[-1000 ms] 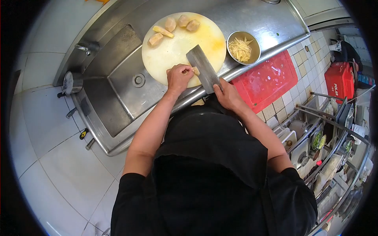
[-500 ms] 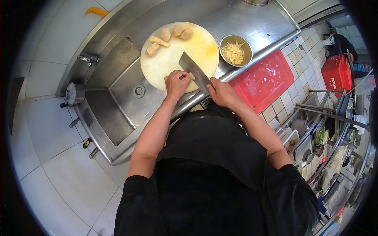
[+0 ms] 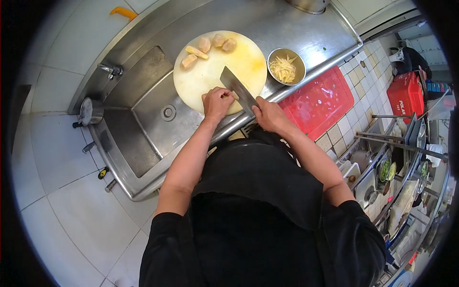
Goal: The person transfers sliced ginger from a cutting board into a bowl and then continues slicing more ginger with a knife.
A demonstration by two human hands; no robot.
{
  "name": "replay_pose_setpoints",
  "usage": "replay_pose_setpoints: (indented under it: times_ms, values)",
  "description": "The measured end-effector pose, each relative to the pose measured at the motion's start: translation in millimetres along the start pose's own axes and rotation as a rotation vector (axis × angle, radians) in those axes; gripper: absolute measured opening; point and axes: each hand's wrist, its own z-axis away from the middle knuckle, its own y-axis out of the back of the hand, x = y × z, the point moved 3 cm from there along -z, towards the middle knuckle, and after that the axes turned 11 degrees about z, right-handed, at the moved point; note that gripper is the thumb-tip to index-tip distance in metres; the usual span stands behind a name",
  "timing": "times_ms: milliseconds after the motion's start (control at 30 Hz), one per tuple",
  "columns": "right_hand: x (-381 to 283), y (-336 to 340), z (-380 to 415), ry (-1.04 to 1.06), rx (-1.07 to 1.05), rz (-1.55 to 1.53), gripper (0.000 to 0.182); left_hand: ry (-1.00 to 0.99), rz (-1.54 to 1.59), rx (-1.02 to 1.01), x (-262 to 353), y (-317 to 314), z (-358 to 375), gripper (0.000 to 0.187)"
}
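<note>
My right hand [image 3: 270,116] is closed round the handle of a cleaver [image 3: 237,89], whose broad steel blade reaches over the round cutting board [image 3: 201,79]. Just left of the blade, the fingers of my left hand [image 3: 217,103] are bent and pressed onto a small piece of ginger [image 3: 234,95], mostly hidden by them. Toward the board's far side lie several peeled, pale chunks, among them a ginger chunk [image 3: 189,61] and a longer cut piece [image 3: 197,52]. Right of the board stands a metal bowl [image 3: 302,71] with thin pale ginger strips [image 3: 283,70] in it.
The board rests on a steel counter [image 3: 239,18] beside a sink [image 3: 146,115] with a tap [image 3: 111,70]. A red tray [image 3: 325,100] lies below the counter's right edge. Racks with food containers [image 3: 386,170] and a red cooler box [image 3: 404,95] stand at right.
The view has shifted slightly, so the board and bowl appear a little lower. My left hand's fingers have shifted a little on the ginger piece; the cleaver stays close beside them.
</note>
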Motion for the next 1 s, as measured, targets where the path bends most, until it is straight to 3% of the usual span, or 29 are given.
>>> replay_pose_setpoints:
  times_ms: [300, 1000]
  values:
    - [13, 16, 17, -0.083, 0.084, -0.091, 0.03, 0.002, -0.04, 0.015, 5, 1, -1, 0.018]
    - [37, -30, 11, -0.036, 0.146, -0.282, 0.034, -0.024, -0.027, 0.014, 4, 1, -1, 0.014]
